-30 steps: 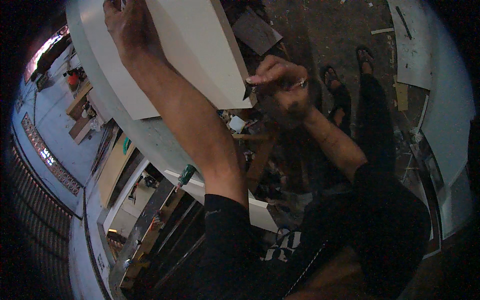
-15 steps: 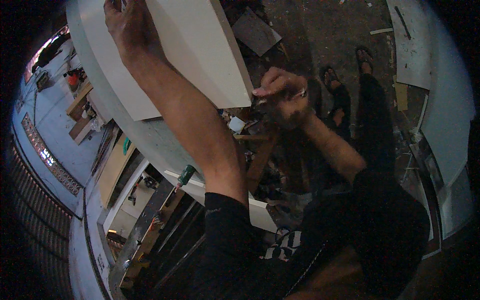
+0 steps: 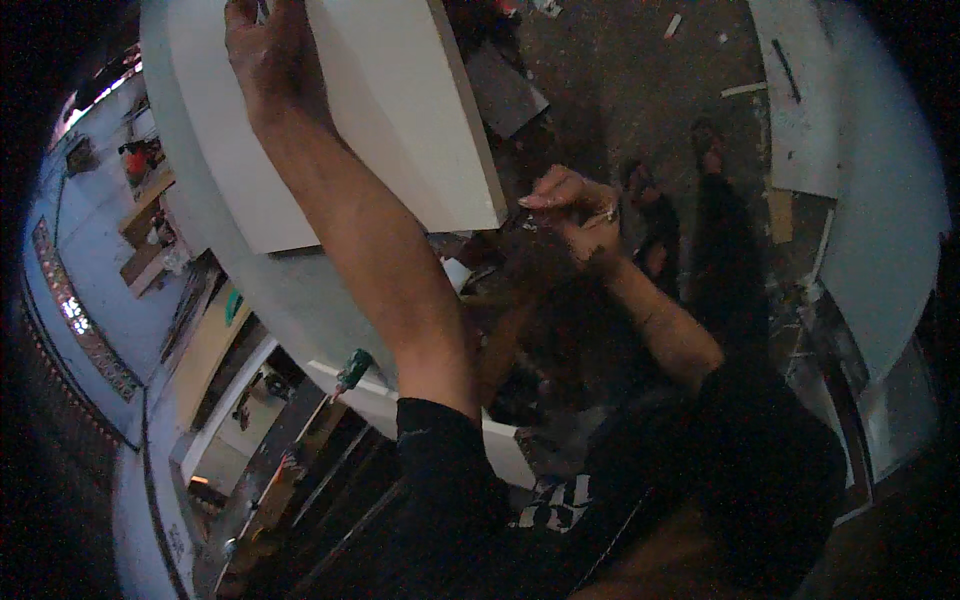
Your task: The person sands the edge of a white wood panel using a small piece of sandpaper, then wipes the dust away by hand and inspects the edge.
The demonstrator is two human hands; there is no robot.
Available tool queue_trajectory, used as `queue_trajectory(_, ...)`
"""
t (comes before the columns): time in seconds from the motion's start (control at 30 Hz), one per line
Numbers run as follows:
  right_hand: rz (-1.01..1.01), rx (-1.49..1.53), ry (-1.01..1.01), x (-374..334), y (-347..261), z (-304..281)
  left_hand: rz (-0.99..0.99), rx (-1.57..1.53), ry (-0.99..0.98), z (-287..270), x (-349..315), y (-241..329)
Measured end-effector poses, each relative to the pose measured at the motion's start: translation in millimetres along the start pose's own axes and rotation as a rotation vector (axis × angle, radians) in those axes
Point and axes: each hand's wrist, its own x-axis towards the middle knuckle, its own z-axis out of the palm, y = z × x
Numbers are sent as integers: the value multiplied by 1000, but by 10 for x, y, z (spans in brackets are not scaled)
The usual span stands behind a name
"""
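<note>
A thick white panel [image 3: 400, 120] with a squared edge lies on a pale, curved-looking surface [image 3: 300, 290]. My left hand [image 3: 272, 60] is over the panel at the upper left, its fingers bent and partly cut off by the top edge; what they hold cannot be made out. Just right of the panel's near corner is my right hand [image 3: 578, 212], apart from it. Its thumb and fingers are pinched together, with a small bright speck beside them too blurred to name.
A green-handled screwdriver [image 3: 352, 370] lies at the lower left, near a white strip [image 3: 510, 455]. Wood offcuts [image 3: 150, 205] sit far left. A grey sheet [image 3: 505, 95] and scraps litter the floor. Another white board [image 3: 800, 110] stands at right. Sandalled feet [image 3: 708, 150] show beyond my right hand.
My right hand has moved slightly away from the panel's corner, toward me. The left hand stays over the panel. The whole view has shifted a little.
</note>
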Motion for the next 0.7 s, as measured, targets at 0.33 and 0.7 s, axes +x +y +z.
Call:
queue_trajectory(0.33,32,-466,-179,1127,-968,-23,-165,111,-38,-79,120,-1)
queue_trajectory(0.7,79,-1095,-401,2572,-1241,212,-309,72,-147,-286,566,-82)
